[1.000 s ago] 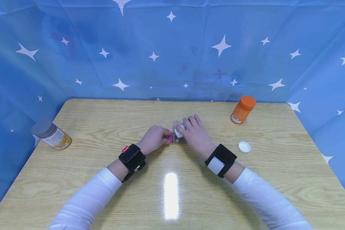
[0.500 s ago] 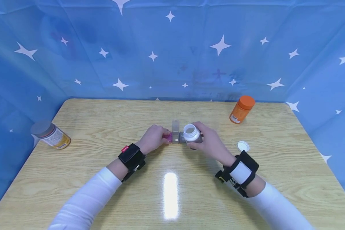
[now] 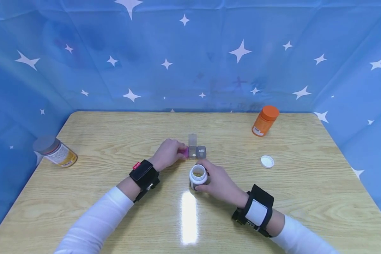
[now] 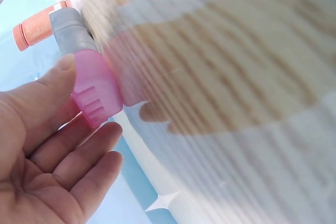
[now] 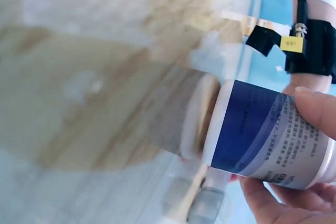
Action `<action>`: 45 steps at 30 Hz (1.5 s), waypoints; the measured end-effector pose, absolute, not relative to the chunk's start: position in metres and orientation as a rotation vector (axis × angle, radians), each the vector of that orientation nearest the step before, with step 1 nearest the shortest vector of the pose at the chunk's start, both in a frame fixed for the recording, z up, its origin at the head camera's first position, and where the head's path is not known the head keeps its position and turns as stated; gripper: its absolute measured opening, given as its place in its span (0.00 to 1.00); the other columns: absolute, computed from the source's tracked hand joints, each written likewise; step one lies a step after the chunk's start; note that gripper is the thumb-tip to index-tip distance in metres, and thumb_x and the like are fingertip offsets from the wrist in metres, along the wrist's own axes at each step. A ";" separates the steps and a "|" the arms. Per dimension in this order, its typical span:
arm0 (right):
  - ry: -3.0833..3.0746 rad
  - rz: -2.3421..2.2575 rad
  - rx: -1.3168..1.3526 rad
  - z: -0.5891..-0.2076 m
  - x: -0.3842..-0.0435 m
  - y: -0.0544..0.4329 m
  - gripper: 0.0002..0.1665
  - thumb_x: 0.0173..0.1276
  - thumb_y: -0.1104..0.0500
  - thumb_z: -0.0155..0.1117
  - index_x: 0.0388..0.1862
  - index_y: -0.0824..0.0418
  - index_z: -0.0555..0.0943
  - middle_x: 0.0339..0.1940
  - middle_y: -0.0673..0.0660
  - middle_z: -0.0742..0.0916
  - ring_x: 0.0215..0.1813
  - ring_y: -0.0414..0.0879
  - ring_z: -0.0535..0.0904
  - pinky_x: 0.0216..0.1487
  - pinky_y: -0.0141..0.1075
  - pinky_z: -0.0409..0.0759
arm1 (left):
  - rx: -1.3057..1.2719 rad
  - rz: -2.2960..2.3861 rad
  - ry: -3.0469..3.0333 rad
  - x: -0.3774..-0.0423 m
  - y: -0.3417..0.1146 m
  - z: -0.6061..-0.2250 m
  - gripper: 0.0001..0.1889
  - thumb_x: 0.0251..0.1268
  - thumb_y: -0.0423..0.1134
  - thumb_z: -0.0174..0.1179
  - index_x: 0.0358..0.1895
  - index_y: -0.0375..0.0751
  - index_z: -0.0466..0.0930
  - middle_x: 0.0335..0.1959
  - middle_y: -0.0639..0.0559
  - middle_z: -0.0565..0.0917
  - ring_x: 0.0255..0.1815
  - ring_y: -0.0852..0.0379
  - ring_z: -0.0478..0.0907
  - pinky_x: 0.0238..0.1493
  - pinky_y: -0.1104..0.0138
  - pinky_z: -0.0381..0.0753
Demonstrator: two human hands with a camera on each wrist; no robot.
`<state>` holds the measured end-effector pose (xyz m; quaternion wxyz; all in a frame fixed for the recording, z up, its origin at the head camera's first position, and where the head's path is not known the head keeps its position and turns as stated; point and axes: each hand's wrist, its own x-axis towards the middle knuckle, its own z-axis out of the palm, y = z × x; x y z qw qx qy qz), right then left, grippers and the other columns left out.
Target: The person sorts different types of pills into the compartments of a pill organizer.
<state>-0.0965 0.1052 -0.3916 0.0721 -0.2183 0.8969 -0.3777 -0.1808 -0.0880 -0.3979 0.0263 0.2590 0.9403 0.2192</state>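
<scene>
My left hand pinches the pink end of a small pill organizer between thumb and fingers. Its grey part lies to the right on the table, with one clear lid standing open. A small pale spot shows in the open compartment. Nearer the body, my right hand grips a white pill bottle by its side. The bottle is uncapped and upright, with yellowish contents visible inside. In the right wrist view its blue-and-white label faces the camera, its base close over the tabletop.
A white cap lies on the wooden table to the right. Behind it stands an orange bottle with its lid on. A grey-lidded jar stands at the left edge. A blue star-patterned curtain borders the table.
My right hand has turned the pill bottle from tipped over the organizer to upright, then brought it down toward the body. The left hand keeps its hold on the organizer.
</scene>
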 end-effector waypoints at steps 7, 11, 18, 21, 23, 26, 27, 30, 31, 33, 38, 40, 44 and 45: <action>2.689 -1.157 -0.673 -0.395 -0.096 0.105 0.33 0.46 0.62 0.75 0.51 0.56 0.71 0.46 0.52 0.83 0.51 0.47 0.79 0.52 0.44 0.77 | 0.788 0.703 2.898 -0.182 -0.090 -0.400 0.18 0.49 0.37 0.68 0.46 0.37 0.82 0.44 0.43 0.85 0.46 0.49 0.81 0.50 0.61 0.78; 2.683 -1.160 -0.675 -0.397 -0.096 0.104 0.33 0.46 0.62 0.75 0.51 0.56 0.70 0.46 0.53 0.83 0.51 0.47 0.79 0.52 0.44 0.77 | 0.760 0.784 2.860 -0.182 -0.096 -0.401 0.18 0.53 0.39 0.65 0.48 0.38 0.82 0.47 0.44 0.84 0.40 0.52 0.81 0.48 0.61 0.78; 2.686 -1.165 -0.678 -0.396 -0.096 0.104 0.35 0.45 0.62 0.75 0.52 0.58 0.69 0.46 0.55 0.83 0.50 0.48 0.80 0.52 0.44 0.78 | 0.692 1.262 2.664 -0.157 -0.098 -0.378 0.35 0.60 0.48 0.60 0.69 0.41 0.58 0.68 0.45 0.66 0.62 0.46 0.71 0.65 0.53 0.66; 2.696 -1.174 -0.690 -0.396 -0.096 0.105 0.35 0.45 0.62 0.75 0.53 0.60 0.69 0.46 0.56 0.83 0.49 0.49 0.80 0.50 0.43 0.79 | 0.735 1.352 2.470 -0.137 -0.087 -0.377 0.46 0.56 0.51 0.62 0.73 0.43 0.46 0.73 0.47 0.55 0.72 0.46 0.54 0.69 0.50 0.58; 2.697 -1.186 -0.691 -0.395 -0.096 0.105 0.36 0.46 0.62 0.75 0.54 0.62 0.69 0.46 0.57 0.84 0.49 0.50 0.81 0.49 0.43 0.79 | 0.758 1.357 2.371 -0.127 -0.080 -0.382 0.54 0.50 0.58 0.63 0.74 0.43 0.40 0.75 0.47 0.50 0.73 0.47 0.52 0.70 0.51 0.57; 2.687 -1.194 -0.668 -0.395 -0.096 0.105 0.37 0.46 0.62 0.74 0.56 0.63 0.69 0.48 0.59 0.83 0.51 0.51 0.80 0.51 0.44 0.78 | 0.759 1.389 2.265 -0.118 -0.071 -0.395 0.61 0.42 0.62 0.66 0.74 0.40 0.36 0.74 0.44 0.51 0.72 0.50 0.55 0.70 0.53 0.58; 2.682 -1.199 -0.652 -0.396 -0.096 0.105 0.38 0.46 0.62 0.75 0.56 0.63 0.69 0.49 0.60 0.83 0.52 0.52 0.80 0.52 0.44 0.78 | 0.746 1.412 2.233 -0.116 -0.069 -0.399 0.63 0.40 0.60 0.68 0.73 0.40 0.35 0.74 0.44 0.51 0.72 0.50 0.56 0.70 0.54 0.58; 2.685 -1.196 -0.617 -0.396 -0.097 0.105 0.38 0.43 0.63 0.76 0.55 0.63 0.70 0.50 0.60 0.83 0.54 0.52 0.79 0.55 0.44 0.77 | 0.723 1.463 2.192 -0.114 -0.064 -0.409 0.63 0.40 0.50 0.73 0.73 0.38 0.35 0.73 0.43 0.55 0.70 0.52 0.59 0.70 0.56 0.56; 2.685 -1.198 -0.608 -0.396 -0.097 0.105 0.38 0.42 0.64 0.76 0.55 0.63 0.70 0.50 0.60 0.83 0.54 0.52 0.79 0.55 0.44 0.77 | 0.715 1.480 2.183 -0.114 -0.063 -0.412 0.62 0.40 0.46 0.74 0.73 0.37 0.36 0.73 0.43 0.55 0.71 0.52 0.58 0.71 0.56 0.55; 2.701 -1.190 -0.609 -0.396 -0.097 0.105 0.38 0.42 0.65 0.76 0.54 0.64 0.71 0.49 0.61 0.83 0.53 0.52 0.79 0.55 0.44 0.77 | 0.699 1.507 2.187 -0.114 -0.061 -0.415 0.59 0.41 0.42 0.74 0.73 0.37 0.39 0.72 0.44 0.59 0.69 0.52 0.60 0.71 0.56 0.56; 2.722 -1.178 -0.629 -0.397 -0.097 0.106 0.33 0.42 0.68 0.74 0.50 0.65 0.72 0.46 0.60 0.84 0.52 0.52 0.80 0.54 0.43 0.77 | 0.721 1.567 2.177 -0.114 -0.058 -0.418 0.46 0.45 0.38 0.71 0.68 0.36 0.56 0.59 0.44 0.74 0.58 0.53 0.71 0.63 0.54 0.66; 2.721 -1.174 -0.646 -0.398 -0.098 0.107 0.31 0.43 0.68 0.74 0.49 0.64 0.73 0.45 0.59 0.84 0.52 0.51 0.80 0.54 0.42 0.78 | 0.733 1.574 2.173 -0.114 -0.057 -0.418 0.41 0.47 0.37 0.71 0.66 0.38 0.61 0.55 0.44 0.77 0.54 0.54 0.73 0.60 0.54 0.70; 2.669 -1.150 -0.671 -0.396 -0.098 0.116 0.29 0.47 0.66 0.72 0.50 0.64 0.73 0.48 0.60 0.83 0.53 0.52 0.80 0.54 0.41 0.78 | 0.718 1.541 2.219 -0.112 -0.058 -0.417 0.36 0.47 0.37 0.70 0.63 0.40 0.65 0.52 0.46 0.79 0.51 0.56 0.74 0.57 0.58 0.72; 2.652 -1.144 -0.664 -0.395 -0.099 0.120 0.28 0.49 0.66 0.71 0.50 0.65 0.73 0.49 0.61 0.83 0.53 0.53 0.80 0.54 0.40 0.78 | 0.712 1.525 2.238 -0.111 -0.058 -0.416 0.35 0.48 0.37 0.70 0.63 0.39 0.66 0.52 0.46 0.79 0.51 0.56 0.74 0.56 0.60 0.72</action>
